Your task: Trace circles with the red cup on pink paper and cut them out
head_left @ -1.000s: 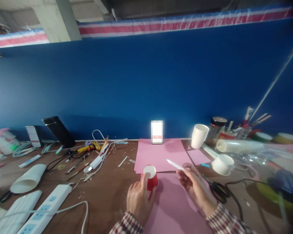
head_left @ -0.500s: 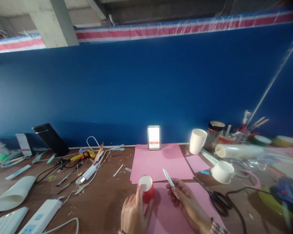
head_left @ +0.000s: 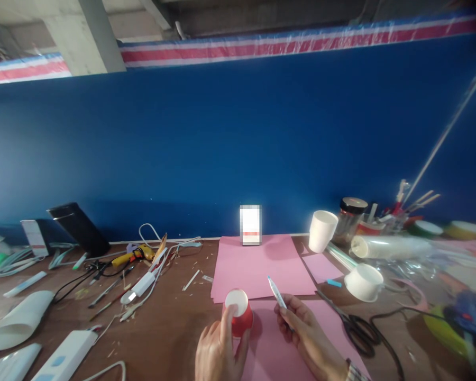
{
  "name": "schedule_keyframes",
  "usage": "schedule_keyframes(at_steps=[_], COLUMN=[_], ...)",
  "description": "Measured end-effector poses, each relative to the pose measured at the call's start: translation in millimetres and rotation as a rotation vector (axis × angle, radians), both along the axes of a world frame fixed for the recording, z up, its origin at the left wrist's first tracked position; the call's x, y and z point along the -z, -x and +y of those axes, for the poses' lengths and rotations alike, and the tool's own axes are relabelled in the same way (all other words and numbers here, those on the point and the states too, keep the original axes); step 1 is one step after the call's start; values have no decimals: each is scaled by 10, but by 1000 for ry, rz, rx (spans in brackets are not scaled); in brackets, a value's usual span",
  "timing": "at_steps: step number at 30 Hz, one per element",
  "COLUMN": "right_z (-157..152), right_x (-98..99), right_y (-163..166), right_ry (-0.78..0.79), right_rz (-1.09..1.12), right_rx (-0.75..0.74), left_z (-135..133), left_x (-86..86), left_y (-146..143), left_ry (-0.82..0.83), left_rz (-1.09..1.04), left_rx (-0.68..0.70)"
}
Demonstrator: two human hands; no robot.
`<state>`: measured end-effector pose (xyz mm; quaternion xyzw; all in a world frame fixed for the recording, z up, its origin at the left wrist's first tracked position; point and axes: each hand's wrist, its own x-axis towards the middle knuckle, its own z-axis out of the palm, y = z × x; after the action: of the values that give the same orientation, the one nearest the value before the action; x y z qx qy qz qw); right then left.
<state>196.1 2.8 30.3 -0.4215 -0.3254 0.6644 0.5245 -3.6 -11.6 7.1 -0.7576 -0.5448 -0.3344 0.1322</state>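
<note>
My left hand (head_left: 219,346) grips a small red paper cup (head_left: 244,323) that looks turned upside down on a pink sheet (head_left: 267,354). The index finger rests on the cup's round white end, and the thumb lies against its side. To the right of it, my right hand (head_left: 301,330) is closed round a white marker (head_left: 276,291), whose bluish tip points up and away from me. The marker is held apart from the cup. Behind both hands lie more pink sheets (head_left: 257,270).
On the right are black-handled scissors (head_left: 360,333), a white paper cup (head_left: 322,231), a white bowl (head_left: 364,283), a jar (head_left: 351,217) and a clear roll (head_left: 388,247). On the left are a power strip (head_left: 67,354), a yellow glue gun (head_left: 133,255), cables and a black bottle (head_left: 79,230).
The view has shifted slightly. My left hand stays on the red cup, and my right hand keeps hold of the marker with hardly any movement.
</note>
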Motion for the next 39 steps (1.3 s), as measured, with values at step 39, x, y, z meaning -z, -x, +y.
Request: schedule_keyframes(at_steps=[39], right_z=[53], right_x=[132], right_y=[-68], right_ry=[-42], right_rz=[9], right_rx=[-101], left_z=[50], left_x=[104], left_y=[45], left_ry=[-46], left_rz=[27], left_rx=[-29])
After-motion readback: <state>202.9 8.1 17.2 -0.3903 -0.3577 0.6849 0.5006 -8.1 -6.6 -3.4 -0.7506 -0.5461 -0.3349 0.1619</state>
